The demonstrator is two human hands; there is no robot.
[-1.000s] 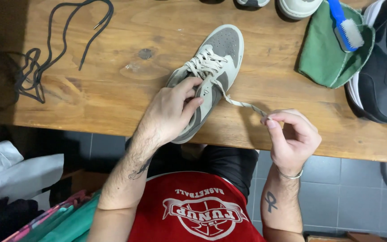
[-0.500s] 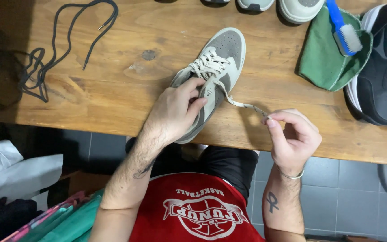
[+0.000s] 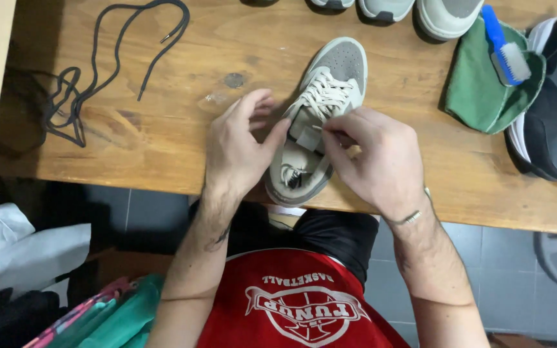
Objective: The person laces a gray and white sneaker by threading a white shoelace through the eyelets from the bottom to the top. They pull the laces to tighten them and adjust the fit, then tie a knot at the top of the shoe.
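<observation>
Where both hands (image 3: 311,151) meet, the grey sneaker (image 3: 320,119) lies between.

Bare arms, red jersey, black shorts

Sleeveless red top (image 3: 298,303) with a white round logo, black shorts (image 3: 330,235) under it, thin silver bracelet (image 3: 410,218) on the right wrist, small dark tattoo (image 3: 216,240) on the left forearm, hairy arms.

Both hands, left (image 3: 236,145) and right (image 3: 375,158), meet close together, fingers pinching.
</observation>
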